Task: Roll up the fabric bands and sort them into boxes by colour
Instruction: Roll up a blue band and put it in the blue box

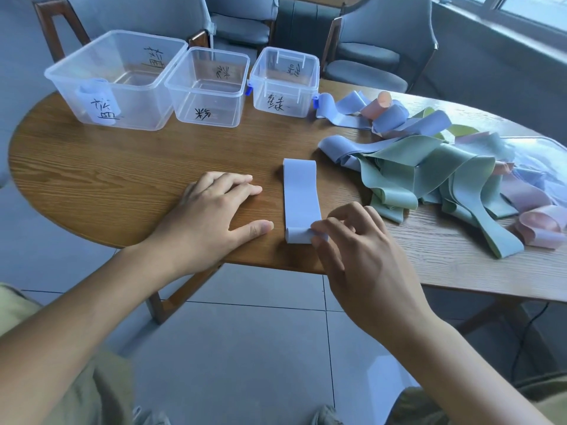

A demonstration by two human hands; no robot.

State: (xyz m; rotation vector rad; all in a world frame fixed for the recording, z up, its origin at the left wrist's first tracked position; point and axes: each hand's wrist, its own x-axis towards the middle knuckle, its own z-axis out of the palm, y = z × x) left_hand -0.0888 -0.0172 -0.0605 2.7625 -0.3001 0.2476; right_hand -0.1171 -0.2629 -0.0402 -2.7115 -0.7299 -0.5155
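A blue fabric band (301, 194) lies flat on the wooden table (122, 179), running away from me, with its near end curled into a small roll. My right hand (352, 240) pinches that rolled end between thumb and fingertips. My left hand (214, 210) rests flat on the table just left of the band, touching nothing else. Three clear plastic boxes stand at the back: a large one (147, 87) with a rolled blue band (92, 88) inside, a middle one (233, 84), and a small one (310, 84). A pile of blue, green and pink bands (429, 167) lies to the right.
Each box carries a handwritten label. Grey upholstered chairs (383, 41) stand behind the table. The table's near edge is just below my hands, with tiled floor under it. A clear plastic bag (540, 154) lies at the far right by the pile.
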